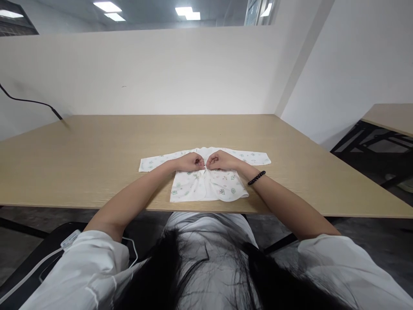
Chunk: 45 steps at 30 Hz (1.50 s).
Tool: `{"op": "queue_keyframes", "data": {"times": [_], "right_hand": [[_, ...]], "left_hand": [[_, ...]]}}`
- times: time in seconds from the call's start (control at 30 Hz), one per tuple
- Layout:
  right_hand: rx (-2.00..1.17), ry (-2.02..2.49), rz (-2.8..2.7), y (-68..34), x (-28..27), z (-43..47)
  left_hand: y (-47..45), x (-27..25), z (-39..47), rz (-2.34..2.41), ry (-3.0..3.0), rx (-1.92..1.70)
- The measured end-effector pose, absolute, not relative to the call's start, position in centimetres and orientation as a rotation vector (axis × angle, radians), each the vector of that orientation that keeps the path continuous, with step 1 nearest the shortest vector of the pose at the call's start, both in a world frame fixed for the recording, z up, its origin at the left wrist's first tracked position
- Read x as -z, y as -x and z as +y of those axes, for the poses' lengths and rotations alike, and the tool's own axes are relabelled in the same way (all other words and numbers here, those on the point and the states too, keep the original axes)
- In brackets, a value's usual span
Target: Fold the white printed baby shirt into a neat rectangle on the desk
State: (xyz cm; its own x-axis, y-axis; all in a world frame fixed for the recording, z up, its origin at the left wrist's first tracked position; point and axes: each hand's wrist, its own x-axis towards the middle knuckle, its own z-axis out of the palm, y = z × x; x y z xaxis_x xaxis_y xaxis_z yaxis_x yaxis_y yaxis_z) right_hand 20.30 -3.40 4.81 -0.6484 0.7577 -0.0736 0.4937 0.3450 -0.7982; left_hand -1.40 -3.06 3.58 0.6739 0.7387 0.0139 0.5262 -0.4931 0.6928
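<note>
A small white long-sleeved baby shirt with a sparse printed pattern lies on the table, its sleeves spread to both sides and its lower edge towards me. My left hand is closed in a pinch on the fabric at the middle of the front. Close beside it, my right hand pinches the other side of the same spot, a dark beaded bracelet on its wrist. Between the fingertips the cloth is gathered, and creases fan out below. Whether a fastener sits there is hidden by my fingers.
The wooden table reaches back to a white partition. A black cable meets its far left corner. Off to the right stands another table with black legs. A white cable runs by my left sleeve.
</note>
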Motion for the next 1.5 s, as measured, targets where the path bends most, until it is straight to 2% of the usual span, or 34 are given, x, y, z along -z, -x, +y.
{"op": "queue_keyframes", "data": {"times": [0.37, 0.73, 1.1, 1.37, 1.5], "right_hand": [[-1.128, 1.142, -2.249, -19.9, -3.8, -3.3], [-0.813, 1.223, -2.328, -19.0, -3.7, -3.7], [-0.851, 1.370, -2.347, -18.8, -4.2, -4.0], [-0.586, 1.508, -2.268, -19.1, -4.5, -4.3], [-0.752, 1.364, -2.552, -19.6, -5.8, -5.3]], "left_hand": [[1.6, -3.4, -3.1, 0.991, -2.139, -0.438], [1.5, -4.8, -4.1, 1.070, -2.007, -0.382], [1.5, -5.0, -4.0, 1.100, -2.039, -0.374], [1.3, -4.1, -3.8, 1.143, -2.143, -0.531], [1.2, -4.9, -4.6, 1.094, -2.180, -0.565]]}}
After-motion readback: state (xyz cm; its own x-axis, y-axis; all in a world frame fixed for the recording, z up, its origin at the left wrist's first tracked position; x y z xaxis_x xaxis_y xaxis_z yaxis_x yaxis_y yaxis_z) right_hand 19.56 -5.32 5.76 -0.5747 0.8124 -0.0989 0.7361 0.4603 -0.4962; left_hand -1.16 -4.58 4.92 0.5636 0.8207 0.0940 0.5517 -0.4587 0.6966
